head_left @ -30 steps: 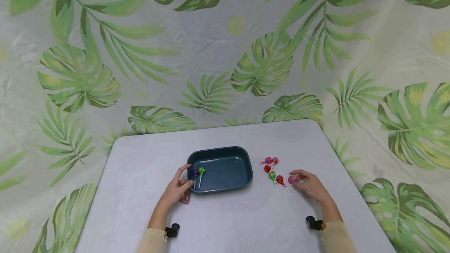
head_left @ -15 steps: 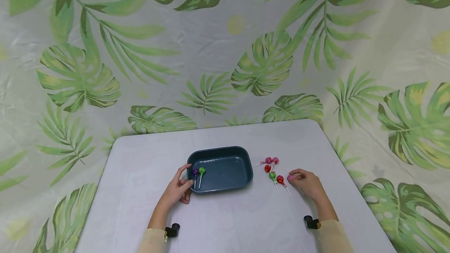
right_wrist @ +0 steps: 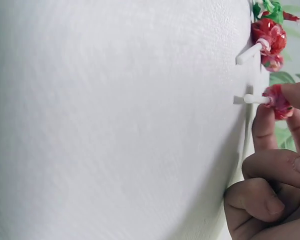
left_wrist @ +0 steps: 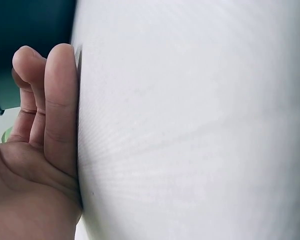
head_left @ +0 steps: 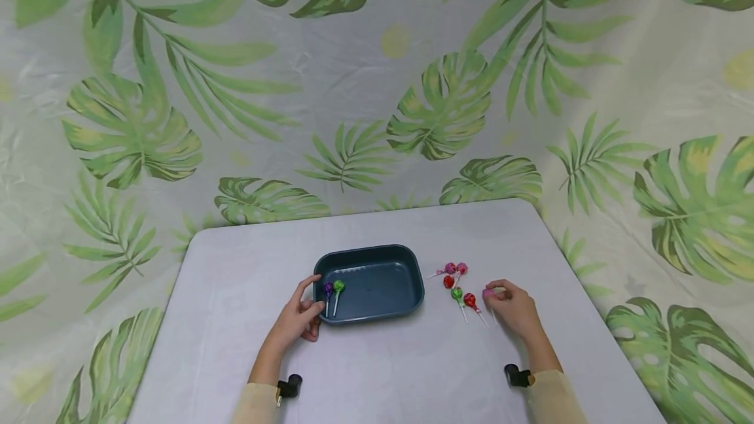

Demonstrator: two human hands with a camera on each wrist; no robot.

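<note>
Where our right hand (head_left: 515, 311) pinches the pink lollipop (head_left: 488, 294), its head (right_wrist: 277, 100), probably light, hard and slick, should hold better than the thin stick (right_wrist: 257, 99); our left hand (head_left: 298, 317) grips the tray (head_left: 377, 317).

Arms, two: both entering at the lower edge of the head view, in pale yellow sleeves, and standing well apart.

Left arm (head_left: 256, 403): leaning inward, its bare wrist (head_left: 268, 360) running on in line.

Left hand (head_left: 296, 319): gripping; thumb and forefinger parting, tips pointing inward, remaining fingers bending below the thumb. Palm showing in the left wrist view, little finger (left_wrist: 61, 102) lying nearly straight.

Right arm (head_left: 554, 399): slanting inward.

Right hand (head_left: 515, 309): pinching between thumb and fingertips; the two nearest fingers (right_wrist: 252, 199) curling toward the palm in the right wrist view.
</note>
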